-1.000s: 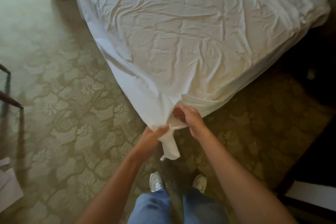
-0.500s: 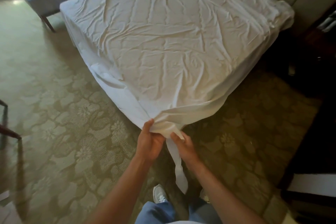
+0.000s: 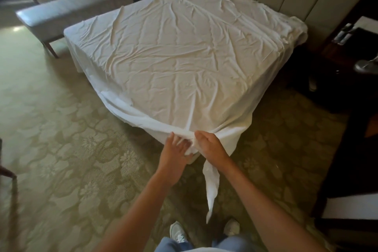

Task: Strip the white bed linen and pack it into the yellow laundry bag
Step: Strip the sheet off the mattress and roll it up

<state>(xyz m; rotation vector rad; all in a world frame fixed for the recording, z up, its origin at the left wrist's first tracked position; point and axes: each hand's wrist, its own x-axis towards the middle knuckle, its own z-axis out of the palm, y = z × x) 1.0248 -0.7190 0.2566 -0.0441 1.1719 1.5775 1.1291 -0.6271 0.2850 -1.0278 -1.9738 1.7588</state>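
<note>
A white sheet (image 3: 184, 63) is lying wrinkled over the whole bed (image 3: 294, 32), draping down its sides, and its loose corner is being gathered at the near corner of the bed. The left hand (image 3: 176, 149) is reaching into that bunched corner with fingers spread and nearly straight, touching the cloth rather than closing round it. The right hand (image 3: 208, 147) is gripping the gathered fabric, fingers curled over it, and a twisted tail of sheet (image 3: 211, 186) is hanging below toward the patterned carpet (image 3: 61, 149). A padded bench (image 3: 71, 12) is standing just beyond the far left corner of the bed. A dark side table (image 3: 347, 51) is sitting by the bed's right edge. No laundry bag is showing.
</note>
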